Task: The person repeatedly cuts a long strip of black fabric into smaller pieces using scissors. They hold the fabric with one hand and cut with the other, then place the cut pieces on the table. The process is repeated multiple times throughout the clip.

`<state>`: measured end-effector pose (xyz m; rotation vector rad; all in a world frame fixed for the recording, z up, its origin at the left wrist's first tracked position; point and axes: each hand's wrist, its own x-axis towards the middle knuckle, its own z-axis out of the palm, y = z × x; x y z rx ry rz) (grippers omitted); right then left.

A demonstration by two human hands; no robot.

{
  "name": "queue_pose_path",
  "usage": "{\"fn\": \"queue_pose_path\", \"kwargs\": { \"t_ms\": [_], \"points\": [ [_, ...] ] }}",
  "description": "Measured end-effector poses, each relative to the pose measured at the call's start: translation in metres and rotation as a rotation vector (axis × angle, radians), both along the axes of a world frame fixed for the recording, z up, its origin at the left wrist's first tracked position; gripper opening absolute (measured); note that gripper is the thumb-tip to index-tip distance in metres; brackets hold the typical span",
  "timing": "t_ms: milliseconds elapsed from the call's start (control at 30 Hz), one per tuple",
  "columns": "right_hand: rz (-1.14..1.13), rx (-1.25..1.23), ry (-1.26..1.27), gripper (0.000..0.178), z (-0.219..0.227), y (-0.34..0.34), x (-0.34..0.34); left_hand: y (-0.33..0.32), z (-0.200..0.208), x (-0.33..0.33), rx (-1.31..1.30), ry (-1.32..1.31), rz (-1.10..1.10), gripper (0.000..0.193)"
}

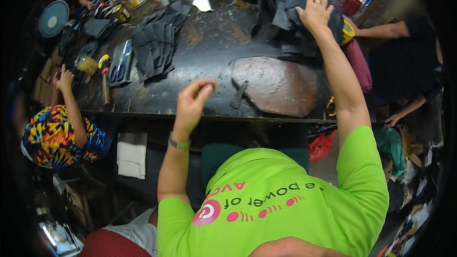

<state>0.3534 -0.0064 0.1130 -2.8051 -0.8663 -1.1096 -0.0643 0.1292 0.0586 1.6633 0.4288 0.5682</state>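
My right hand (pixel 316 13) reaches to the far right of the table and lies with spread fingers on a pile of dark grey cut pieces (pixel 290 2). My left hand (pixel 193 102) is raised over the table's near edge, its fingers curled in and the thumb tip against them. Nothing shows in it. Between the two hands lies a brown, many-sided flat slab (pixel 281 85) with a worn, shiny top. A small dark strip (pixel 239 96) rests at the slab's left edge.
Left on the black table (pixel 204 62) are fanned dark pieces (pixel 154 43), a tray with blue-handled tools (pixel 121 66), a wooden-handled tool (pixel 105 83) and a yellowish jar (pixel 87 65). Co-workers sit at the left and stand at the right, one arm (pixel 381 32) near the pile.
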Motion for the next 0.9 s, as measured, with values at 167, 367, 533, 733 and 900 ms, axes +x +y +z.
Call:
{"fn": "queue_pose_path", "kwargs": {
  "t_ms": [167, 367, 533, 733, 900],
  "points": [
    [0.755, 0.157, 0.52, 0.054, -0.027, -0.018, -0.101, 0.148, 0.01, 0.043, 0.836, -0.078, 0.459, 0.022],
    [0.692, -0.195, 0.683, 0.066, -0.08, -0.062, -0.232, 0.29, -0.021, 0.055, 0.79, 0.606, 0.844, 0.065],
    [0.588, -0.243, 0.646, 0.068, -0.078, -0.051, -0.252, 0.314, -0.036, 0.049, 0.593, 0.617, 0.886, 0.096],
    [1.423, -0.005, 1.208, 0.042, -0.073, -0.045, -0.278, 0.284, -0.007, 0.036, 0.32, 0.104, 0.88, 0.075],
    [1.074, 0.637, 2.11, 0.046, -0.07, -0.051, -0.269, 0.187, 0.045, 0.032, 0.281, -0.612, 0.419, 0.05]
  ]
}}
